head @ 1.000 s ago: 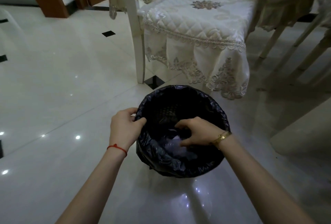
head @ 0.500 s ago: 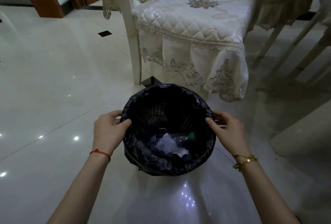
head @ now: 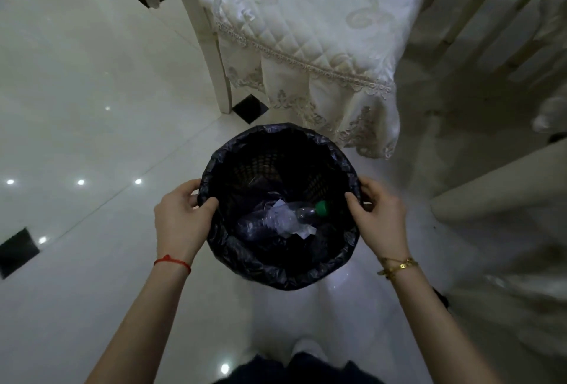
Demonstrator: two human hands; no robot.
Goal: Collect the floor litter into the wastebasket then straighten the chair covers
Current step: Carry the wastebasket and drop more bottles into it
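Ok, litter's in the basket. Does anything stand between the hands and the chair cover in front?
Only the wastebasket itself. It stands on the floor directly between both hands and the chair cover, and the left hand and right hand grip its rim on either side. Nothing else visible blocks the way.

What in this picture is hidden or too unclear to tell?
Head view only:
- Wastebasket bottom: too dark; only a crushed bottle and paper show.
- Fingers of the left hand and right hand: tips hidden behind the rim.
- Chair cover: its back part is cut off by the top edge.
- Other litter on the floor: none in frame; beyond the edges, unknown.
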